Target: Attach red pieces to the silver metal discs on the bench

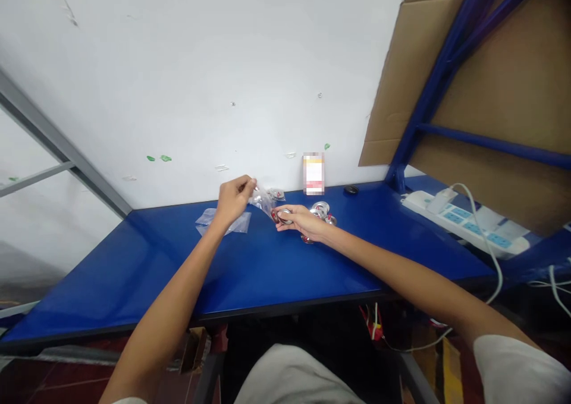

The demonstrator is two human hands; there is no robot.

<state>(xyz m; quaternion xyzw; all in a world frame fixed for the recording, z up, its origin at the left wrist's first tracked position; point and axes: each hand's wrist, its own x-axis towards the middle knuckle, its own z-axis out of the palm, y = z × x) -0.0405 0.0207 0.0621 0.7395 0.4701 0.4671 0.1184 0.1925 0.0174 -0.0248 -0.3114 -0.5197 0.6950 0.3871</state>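
Blue tabletop [285,279] runs up against a white wall [200,83], and near that back edge I see the person's two hands close together. Round metal pieces [286,216] with red parts sit in the right hand [306,222], its fingers curled and thumb pressed over them. Just left of them, touching or nearly so, is a clear bag [263,200], its length slanting down from the left hand [234,200], which pinches its upper end between thumb and fingertips. So the bag spans the gap, its lower end nearest the right fingers; whether any piece is inside, I can't tell. More metal pieces [320,207] lie beside the right wrist, a filled packet [277,194] behind the bag, flat plastic bags [238,222] left. Farther right are a black oval object [351,190] and a power strip [466,222].
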